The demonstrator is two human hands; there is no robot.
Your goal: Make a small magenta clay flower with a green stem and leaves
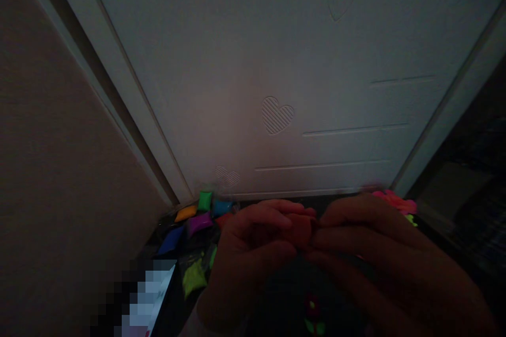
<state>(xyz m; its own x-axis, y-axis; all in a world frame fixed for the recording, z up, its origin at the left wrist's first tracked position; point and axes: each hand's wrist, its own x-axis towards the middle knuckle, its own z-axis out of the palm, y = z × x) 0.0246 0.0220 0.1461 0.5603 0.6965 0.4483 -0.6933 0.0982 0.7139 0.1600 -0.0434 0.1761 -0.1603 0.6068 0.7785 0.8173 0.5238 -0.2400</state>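
Observation:
Between my hands is a small orange-red piece of modelling clay (299, 230), dim in the low light. My left hand (253, 242) curls around its left side, fingers and thumb closed on it. From the right, the bent fingertips of my right hand (375, 245) press together at its right edge. My fingers hide part of the clay, so its full shape does not show. Below the hands, a little flower (312, 305) with a dark red head, yellow centre and green leaves lies on the dark surface.
Several coloured packets, among them a purple one (200, 224) and a yellow-green one (193, 278), lie at the left. A bright, pixelated screen (152, 295) is at lower left. Pink pieces (395, 202) sit at the right. Behind stands a white panel (237, 63) with embossed hearts.

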